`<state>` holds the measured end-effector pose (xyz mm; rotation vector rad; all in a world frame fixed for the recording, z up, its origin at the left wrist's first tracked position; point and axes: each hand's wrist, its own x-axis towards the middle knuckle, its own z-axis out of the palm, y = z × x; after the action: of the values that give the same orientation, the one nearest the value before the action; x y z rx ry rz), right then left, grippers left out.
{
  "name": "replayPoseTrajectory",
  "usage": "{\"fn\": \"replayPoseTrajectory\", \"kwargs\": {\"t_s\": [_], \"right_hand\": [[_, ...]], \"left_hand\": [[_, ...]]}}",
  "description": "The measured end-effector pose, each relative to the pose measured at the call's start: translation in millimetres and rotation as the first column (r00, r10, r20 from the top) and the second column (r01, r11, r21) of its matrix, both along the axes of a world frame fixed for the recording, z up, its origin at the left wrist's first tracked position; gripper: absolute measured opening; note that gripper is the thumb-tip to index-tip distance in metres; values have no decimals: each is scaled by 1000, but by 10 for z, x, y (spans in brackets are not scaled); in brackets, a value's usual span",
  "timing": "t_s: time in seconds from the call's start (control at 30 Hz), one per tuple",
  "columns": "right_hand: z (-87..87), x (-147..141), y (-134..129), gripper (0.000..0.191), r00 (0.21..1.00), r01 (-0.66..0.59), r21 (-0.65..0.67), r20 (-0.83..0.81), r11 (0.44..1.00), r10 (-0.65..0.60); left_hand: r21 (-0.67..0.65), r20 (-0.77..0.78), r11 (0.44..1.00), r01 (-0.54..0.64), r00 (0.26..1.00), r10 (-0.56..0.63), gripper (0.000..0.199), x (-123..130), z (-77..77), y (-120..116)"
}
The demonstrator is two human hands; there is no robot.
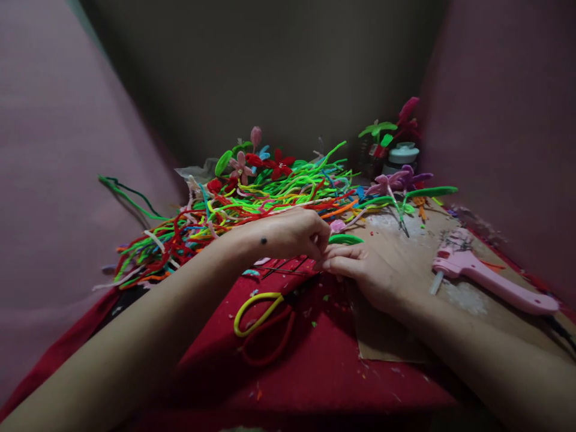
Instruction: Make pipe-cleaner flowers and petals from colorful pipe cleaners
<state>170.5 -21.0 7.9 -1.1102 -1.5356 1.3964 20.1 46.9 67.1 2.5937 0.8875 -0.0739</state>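
In the head view, the left hand (301,231) and the right hand (364,270) meet at the fingertips, the left one bent over from above, the right one reaching in from its own side, an arrangement that suits close work on something small. The fingers of both are curled inward, but they hide whatever may lie between them, so I cannot tell whether either grips anything. A green fuzzy loop (345,239) shows just beyond the right hand's fingers, so near that it may be part of the piece being handled, though the contact is hidden. Beyond the left hand spreads a heap of fuzzy stems (270,198), probably kept there so that colours can be picked within reach. Scissors (270,295) lie on the red cloth (333,378) nearer the wearer than the left hand, handles toward the body, presumably for an easy grab. Well to the right of the right hand, a pink glue gun (486,276) rests over the cardboard (387,345), likely so that drips miss the cloth. Past the hands, a purple flower (411,178) lies beside the heap, apparently out of the working space
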Motion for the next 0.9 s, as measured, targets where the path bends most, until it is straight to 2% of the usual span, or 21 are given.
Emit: {"fn": "replayPoseTrajectory", "kwargs": {"t_s": [0.1, 0.2, 0.4, 0.53, 0.67, 0.73, 0.83, 0.9], "right_hand": [[9, -1, 6, 14, 1000, -8, 25, 2, 1000, 8], [1, 0, 12, 12, 1000, -4, 4, -9, 1000, 4], [-76, -5, 17, 14, 999, 11, 16, -46, 1000, -10], [-106, -11, 25, 16, 999, 5, 4, -50, 1000, -5], [-86, -11, 23, 18, 1000, 11, 22, -10, 1000, -11], [-67, -8, 14, 18, 1000, 10, 29, 5, 1000, -10], [-51, -3, 3, 17, 1000, 4, 38, 26, 999, -5], [-57, -3, 2, 17, 1000, 0, 43, 8, 999, 0]], "left_hand": [[29, 25, 991, -133, 991, 132, 11, -12, -38, -65], [54, 77, 956, -288, 956, 283, 15, -12, -83, -155], [-88, 237, 881, -464, 850, 471, 8, -7, -208, -256], [-298, 308, 823, -483, 768, 562, 10, -14, -282, -263], [-527, 303, 724, -445, 698, 649, 9, -27, -328, -250], [-552, 288, 702, -450, 687, 668, 7, -29, -333, -246], [-508, 291, 724, -466, 699, 654, 2, -33, -325, -253], [-489, 293, 731, -476, 700, 651, 9, -40, -318, -262]]}}
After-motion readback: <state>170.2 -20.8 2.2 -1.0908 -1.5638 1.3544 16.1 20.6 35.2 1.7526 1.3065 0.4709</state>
